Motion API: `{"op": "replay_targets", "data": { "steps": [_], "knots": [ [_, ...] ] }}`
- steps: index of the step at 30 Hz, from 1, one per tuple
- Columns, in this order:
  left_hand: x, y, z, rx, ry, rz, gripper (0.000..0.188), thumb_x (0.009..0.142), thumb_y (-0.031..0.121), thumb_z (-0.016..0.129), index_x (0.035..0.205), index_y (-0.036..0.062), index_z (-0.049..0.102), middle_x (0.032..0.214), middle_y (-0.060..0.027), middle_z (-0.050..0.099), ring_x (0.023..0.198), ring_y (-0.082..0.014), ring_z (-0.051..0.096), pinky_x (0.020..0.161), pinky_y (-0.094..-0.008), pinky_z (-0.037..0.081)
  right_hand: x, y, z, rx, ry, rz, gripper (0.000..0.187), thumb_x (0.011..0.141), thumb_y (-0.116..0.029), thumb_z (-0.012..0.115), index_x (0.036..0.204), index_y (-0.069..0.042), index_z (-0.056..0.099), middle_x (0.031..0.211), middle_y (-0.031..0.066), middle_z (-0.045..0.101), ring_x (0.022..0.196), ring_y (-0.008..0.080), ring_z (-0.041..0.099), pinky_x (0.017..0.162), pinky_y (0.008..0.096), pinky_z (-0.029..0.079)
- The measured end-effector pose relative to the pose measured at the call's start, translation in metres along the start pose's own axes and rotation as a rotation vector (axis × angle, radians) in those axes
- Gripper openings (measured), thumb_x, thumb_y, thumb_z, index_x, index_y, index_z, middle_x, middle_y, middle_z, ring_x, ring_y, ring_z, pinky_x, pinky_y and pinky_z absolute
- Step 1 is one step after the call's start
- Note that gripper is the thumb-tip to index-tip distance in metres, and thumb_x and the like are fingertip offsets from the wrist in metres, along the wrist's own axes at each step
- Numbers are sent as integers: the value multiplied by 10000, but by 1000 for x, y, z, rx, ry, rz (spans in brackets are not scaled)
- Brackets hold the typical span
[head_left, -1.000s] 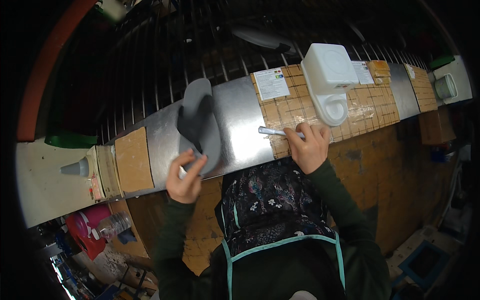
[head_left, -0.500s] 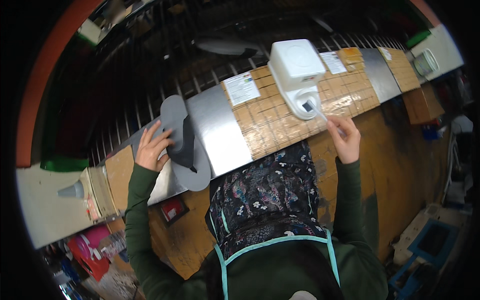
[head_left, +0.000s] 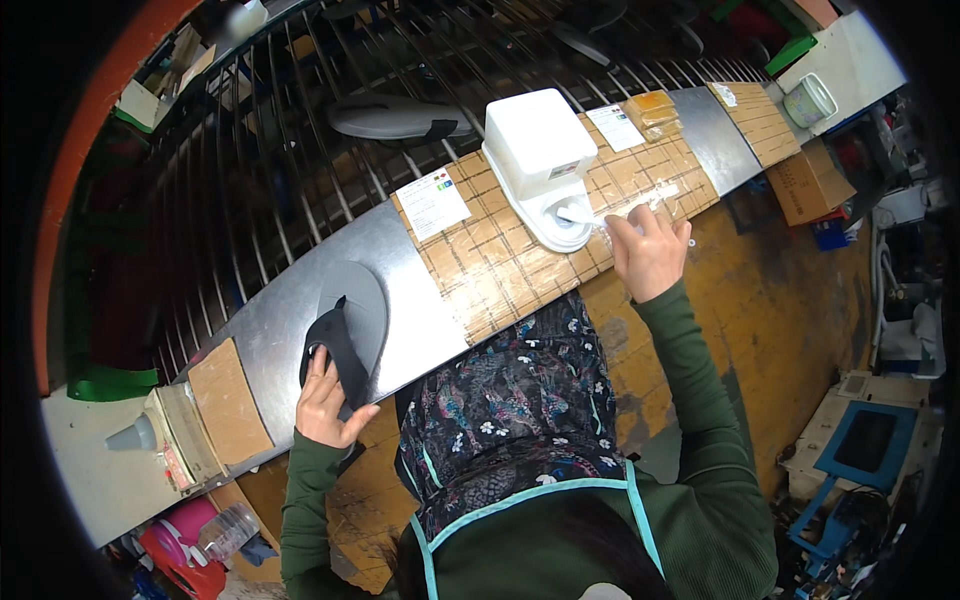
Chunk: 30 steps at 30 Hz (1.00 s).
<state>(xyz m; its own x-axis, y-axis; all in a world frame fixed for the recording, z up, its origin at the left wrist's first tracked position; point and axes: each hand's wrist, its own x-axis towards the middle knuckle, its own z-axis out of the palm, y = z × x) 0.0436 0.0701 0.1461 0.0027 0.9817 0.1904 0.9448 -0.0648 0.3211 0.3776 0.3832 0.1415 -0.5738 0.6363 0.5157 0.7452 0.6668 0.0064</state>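
Note:
My left hand has its fingers tucked in at the black strap of a grey flip-flop, holding it at the near edge of the bench. The thumb sticks out to the right. In my right hand is the pale handle of a thin brush, held between thumb and fingers. Its tip rests in the round cup at the front of a white plastic dispenser, and the bristles are hidden there.
Beyond the bench runs a rack of metal rollers with another grey flip-flop on it. Taped cardboard and printed sheets cover part of the metal bench top. A white tub stands at the far right.
My left hand and the flip-flop have come nearer to me, the fingers now at the strap. The brush still meets the dispenser cup. The roller-rack flip-flop appears farther left, and my view has shifted.

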Motion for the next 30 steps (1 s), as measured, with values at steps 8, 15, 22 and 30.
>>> {"op": "replay_targets", "data": {
  "steps": [8,15,22,30],
  "knots": [
    [1,4,13,-358,228,-377,661,979,480,414,1452,21,379,1511,-193,283,1337,-338,378,1085,-399,310,-11,29,15,684,-281,461,169,888,-208,629,838,-63,700,687,14,603,597,170,547,640,314,402],
    [34,43,63,-1972,776,-110,819,904,745,252,1522,209,222,1434,-79,446,1211,-247,523,914,-393,510,-28,39,27,1496,-619,895,217,942,-223,596,928,-20,672,690,-7,592,615,62,491,585,210,385],
    [104,86,117,-1903,770,-561,772,961,661,223,1544,173,87,1568,-38,206,1391,-227,296,1143,-397,273,0,-23,-4,727,88,332,131,812,-96,725,942,-81,730,788,35,634,717,167,601,712,298,403],
    [126,123,83,-1724,627,-266,963,874,776,202,1543,117,-11,1551,-95,213,1380,-224,303,1130,-380,269,33,-106,-55,1092,156,150,227,770,-24,749,990,-85,750,895,32,600,711,98,563,697,259,410]
  ]
}}
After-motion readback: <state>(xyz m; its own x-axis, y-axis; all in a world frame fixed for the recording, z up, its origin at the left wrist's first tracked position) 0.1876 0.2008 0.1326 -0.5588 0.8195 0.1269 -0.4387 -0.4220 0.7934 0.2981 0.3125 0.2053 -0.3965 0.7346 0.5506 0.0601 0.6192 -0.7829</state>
